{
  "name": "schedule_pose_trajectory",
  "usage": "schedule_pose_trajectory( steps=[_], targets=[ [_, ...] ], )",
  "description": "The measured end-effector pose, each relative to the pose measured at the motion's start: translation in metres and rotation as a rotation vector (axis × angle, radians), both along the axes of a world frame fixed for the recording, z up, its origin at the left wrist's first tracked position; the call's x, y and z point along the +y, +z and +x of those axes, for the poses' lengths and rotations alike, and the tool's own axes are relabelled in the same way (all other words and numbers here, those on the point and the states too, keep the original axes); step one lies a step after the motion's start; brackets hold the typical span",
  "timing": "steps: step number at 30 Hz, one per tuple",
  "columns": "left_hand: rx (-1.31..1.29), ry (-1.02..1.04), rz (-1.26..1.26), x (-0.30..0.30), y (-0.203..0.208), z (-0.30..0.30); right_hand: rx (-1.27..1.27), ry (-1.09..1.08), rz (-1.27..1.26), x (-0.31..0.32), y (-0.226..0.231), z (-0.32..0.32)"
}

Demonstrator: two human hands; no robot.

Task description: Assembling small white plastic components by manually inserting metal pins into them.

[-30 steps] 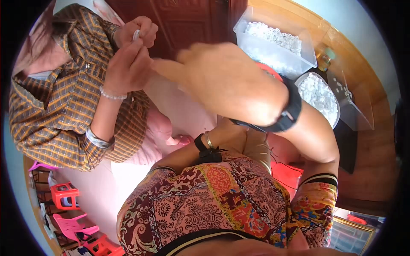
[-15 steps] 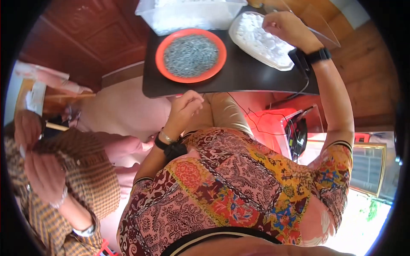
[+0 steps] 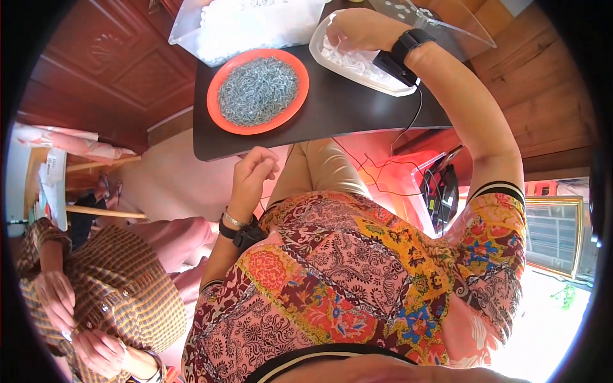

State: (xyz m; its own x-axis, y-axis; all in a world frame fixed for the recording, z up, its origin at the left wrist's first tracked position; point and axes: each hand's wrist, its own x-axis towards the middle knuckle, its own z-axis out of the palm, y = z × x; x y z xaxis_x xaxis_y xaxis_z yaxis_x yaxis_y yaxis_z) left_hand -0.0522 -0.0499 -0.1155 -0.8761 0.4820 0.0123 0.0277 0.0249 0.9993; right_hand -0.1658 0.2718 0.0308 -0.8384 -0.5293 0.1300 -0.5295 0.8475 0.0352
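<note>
My right hand point(image 3: 363, 29) reaches down into a white oval dish point(image 3: 383, 85) of small white plastic pieces. Its fingers are bent and closed among them, and the fingertips are partly hidden, so what they hold cannot be made out. Left of the dish, an orange plate point(image 3: 214, 105) carries a heap of thin silvery metal pins, like small nails point(image 3: 258, 90). My left hand point(image 3: 253, 171) hovers just off the table's near edge, below the plate. Its fingers are curled together, and whatever is between them is too small or hidden to name.
A clear plastic tub point(image 3: 185, 39) full of white pieces stands behind the plate on the dark table point(image 3: 319, 121). A clear container point(image 3: 472, 29) sits at the far right. A black cable point(image 3: 414, 118) hangs from my right wrist. At left sits a person in a checked shirt point(image 3: 137, 262).
My whole view has shifted, so the table things sit further left. My right fingers reach lower into the dish. My left hand stays curled near the table edge. The other person's hands have come together lower down.
</note>
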Motion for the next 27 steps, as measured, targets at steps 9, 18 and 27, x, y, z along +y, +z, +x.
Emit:
schedule_pose_trajectory(
  steps=[9, 18, 27],
  targets=[
    [-0.012, 0.009, -0.017, -0.005, -0.008, -0.001, 0.045, -0.081, -0.056, 0.031, -0.006, -0.004],
    [-0.032, 0.027, 0.008, -0.004, 0.005, 0.012, -0.162, -0.276, 0.253, -0.022, 0.000, -0.003],
    [0.002, 0.007, -0.038, -0.005, 0.049, 0.041, -0.080, -0.114, 0.076, 0.028, 0.045, 0.029]
  ],
)
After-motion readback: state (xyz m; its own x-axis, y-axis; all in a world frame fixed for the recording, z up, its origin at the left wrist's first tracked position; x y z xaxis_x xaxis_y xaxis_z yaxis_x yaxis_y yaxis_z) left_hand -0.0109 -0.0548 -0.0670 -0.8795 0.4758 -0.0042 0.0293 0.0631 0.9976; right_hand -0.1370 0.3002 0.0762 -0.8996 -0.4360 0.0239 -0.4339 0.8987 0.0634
